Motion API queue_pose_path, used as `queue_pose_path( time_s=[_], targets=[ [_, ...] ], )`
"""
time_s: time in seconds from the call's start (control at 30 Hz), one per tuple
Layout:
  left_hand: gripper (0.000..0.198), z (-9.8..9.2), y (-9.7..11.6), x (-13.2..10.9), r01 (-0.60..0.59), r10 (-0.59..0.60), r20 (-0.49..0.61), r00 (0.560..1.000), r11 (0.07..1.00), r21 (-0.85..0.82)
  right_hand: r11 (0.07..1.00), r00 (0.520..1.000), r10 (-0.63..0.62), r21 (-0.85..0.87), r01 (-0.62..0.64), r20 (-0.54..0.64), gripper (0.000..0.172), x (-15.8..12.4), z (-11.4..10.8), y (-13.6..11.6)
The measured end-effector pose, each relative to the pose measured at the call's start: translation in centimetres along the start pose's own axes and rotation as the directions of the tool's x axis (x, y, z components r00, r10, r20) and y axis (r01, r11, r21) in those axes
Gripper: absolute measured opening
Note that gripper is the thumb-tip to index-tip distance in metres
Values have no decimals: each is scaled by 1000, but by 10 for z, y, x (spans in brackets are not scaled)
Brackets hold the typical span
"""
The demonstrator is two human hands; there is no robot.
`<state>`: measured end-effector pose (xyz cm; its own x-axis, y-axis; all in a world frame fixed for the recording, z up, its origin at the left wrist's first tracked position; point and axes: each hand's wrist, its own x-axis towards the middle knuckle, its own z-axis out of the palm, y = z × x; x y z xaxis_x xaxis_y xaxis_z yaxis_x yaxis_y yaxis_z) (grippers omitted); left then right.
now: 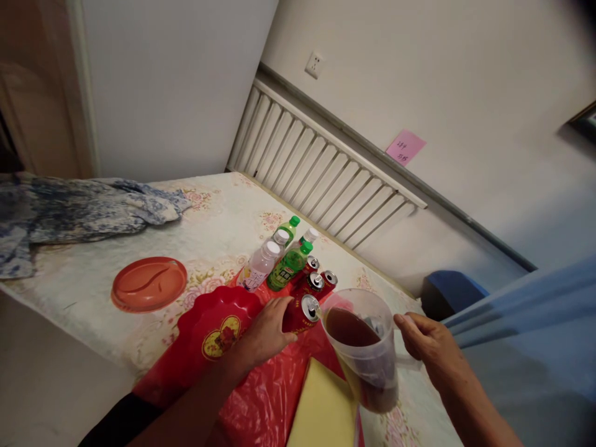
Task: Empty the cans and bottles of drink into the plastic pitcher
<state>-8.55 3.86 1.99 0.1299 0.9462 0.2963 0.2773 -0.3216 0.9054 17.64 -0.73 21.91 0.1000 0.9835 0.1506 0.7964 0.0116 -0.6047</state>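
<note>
My left hand [269, 330] is closed around the near side of a red drink can [298, 315] whose top is open. My right hand [426, 341] grips the handle of a clear plastic pitcher [388, 363], which holds dark brown liquid and stands tilted close to the can. Whether the pitcher's base rests on anything I cannot tell. More opened red cans [328, 280] stand just behind the held one. Partly under my left forearm lies a red scalloped tray [193, 329] with a gold heart print.
Several bottles, among them a green-capped one [284, 270] and a white-capped one [256, 270], stand behind the cans. A red plastic sheet [261, 397] and a yellow flat item [321, 406] lie in front. An orange divided plate [149, 285] and blue-white cloth [97, 208] are leftward.
</note>
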Motion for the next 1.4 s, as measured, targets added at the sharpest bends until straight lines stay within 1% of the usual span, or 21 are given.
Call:
queue_pose_path(
  time_s=[0.37,0.57,0.8,0.93,1.23,1.4],
  targets=[
    [72,-1,1,-1,-22,22,1,1000,1000,-1,1000,1000,-8,-22,8,6,51,1,-1,-3],
    [72,0,0,-1,-18,18,-4,1000,1000,-11,1000,1000,10,-3,-10,7,51,0,-1,-4],
    [72,0,1,-1,-5,5,1,1000,1000,-20,1000,1000,-15,-15,15,-18,51,0,-2,-9],
    [73,1,0,-1,8,-8,3,1000,1000,-27,999,1000,-13,-34,12,-11,52,0,-2,-10],
    [73,2,-2,0,-3,3,8,1000,1000,8,999,1000,0,-45,-1,-13,52,2,-2,-7],
    [74,2,-3,-1,-5,5,12,1000,1000,10,998,1000,7,-56,-6,10,52,2,-3,-4]
  ],
)
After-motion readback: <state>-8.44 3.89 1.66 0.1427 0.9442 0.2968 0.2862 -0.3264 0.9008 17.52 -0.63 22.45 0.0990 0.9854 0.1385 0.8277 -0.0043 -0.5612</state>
